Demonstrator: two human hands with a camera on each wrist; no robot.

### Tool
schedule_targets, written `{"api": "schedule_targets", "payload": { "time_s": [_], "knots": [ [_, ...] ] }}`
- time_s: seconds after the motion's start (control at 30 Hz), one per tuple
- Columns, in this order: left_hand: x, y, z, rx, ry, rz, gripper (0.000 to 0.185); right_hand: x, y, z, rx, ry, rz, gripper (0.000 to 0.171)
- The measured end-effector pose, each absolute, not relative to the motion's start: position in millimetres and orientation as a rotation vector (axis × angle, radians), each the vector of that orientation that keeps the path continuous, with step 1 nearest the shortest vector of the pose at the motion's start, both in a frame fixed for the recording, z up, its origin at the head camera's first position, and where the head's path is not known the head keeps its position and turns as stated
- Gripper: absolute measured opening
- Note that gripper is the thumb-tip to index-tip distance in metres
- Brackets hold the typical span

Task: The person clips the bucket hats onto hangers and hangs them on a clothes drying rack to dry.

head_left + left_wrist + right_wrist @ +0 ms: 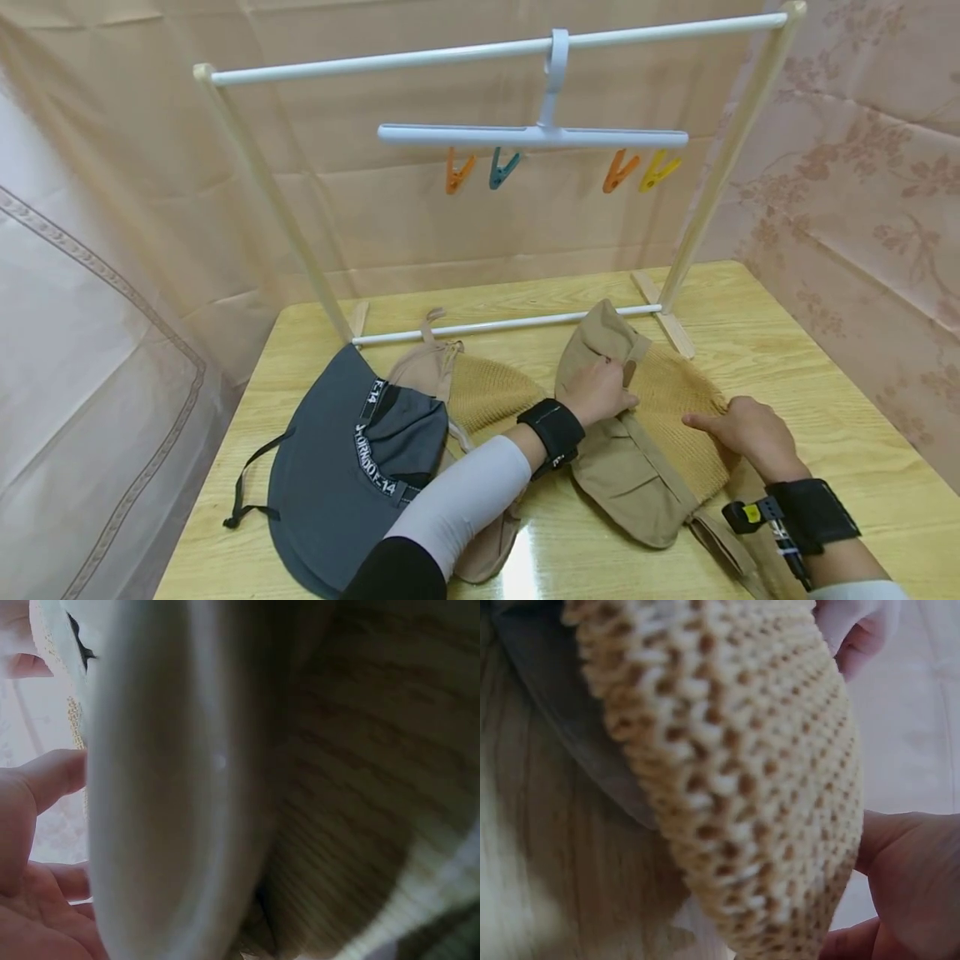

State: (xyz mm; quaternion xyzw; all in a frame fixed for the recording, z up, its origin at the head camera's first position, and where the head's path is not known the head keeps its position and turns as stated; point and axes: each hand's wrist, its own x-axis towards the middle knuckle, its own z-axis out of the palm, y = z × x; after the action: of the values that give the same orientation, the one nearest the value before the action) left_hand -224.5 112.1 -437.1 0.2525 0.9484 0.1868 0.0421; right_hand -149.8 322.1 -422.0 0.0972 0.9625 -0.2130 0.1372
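Note:
A khaki sun hat (637, 500) with a tan knitted crown is held tilted above the right half of the table. My left hand (600, 390) grips it where brim and crown meet, with its fingers partly hidden by the fabric. On the crown's right side my right hand (753, 433) pinches the knit, thumb on top and the other fingers mostly out of sight. The brim (165, 787) fills much of the left wrist view, blurred. Close up in the right wrist view is the knitted crown (742, 787), with the right hand (915, 877) at its edge.
To the left lies a dark grey hat (315, 475) with lettered bands, overlapping a pinkish-tan hat (491, 387) with a knitted crown. Behind stands a rack (450, 55); from its bar hangs a white hanger (480, 135) carrying several coloured clips (504, 169). Curtains surround the wooden table (817, 400).

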Motion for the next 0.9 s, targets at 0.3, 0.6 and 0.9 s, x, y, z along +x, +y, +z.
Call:
{"api": "schedule_targets", "payload": {
  "time_s": [0.3,0.6,0.9],
  "knots": [
    [-228.5,116.2,-435.5,0.759,2.874,0.560,0.032,-148.4,317.5,-431.0,0.263,2.811,-0.592,0.051],
    [-227.6,118.7,-439.4,0.698,2.924,0.632,0.033,-143.5,307.2,-440.8,0.219,2.834,-0.556,0.046],
    [-231.1,124.0,-442.8,0.741,3.069,0.576,0.037,-141.9,304.6,-441.9,0.194,2.878,-0.561,0.043]
  ]
}}
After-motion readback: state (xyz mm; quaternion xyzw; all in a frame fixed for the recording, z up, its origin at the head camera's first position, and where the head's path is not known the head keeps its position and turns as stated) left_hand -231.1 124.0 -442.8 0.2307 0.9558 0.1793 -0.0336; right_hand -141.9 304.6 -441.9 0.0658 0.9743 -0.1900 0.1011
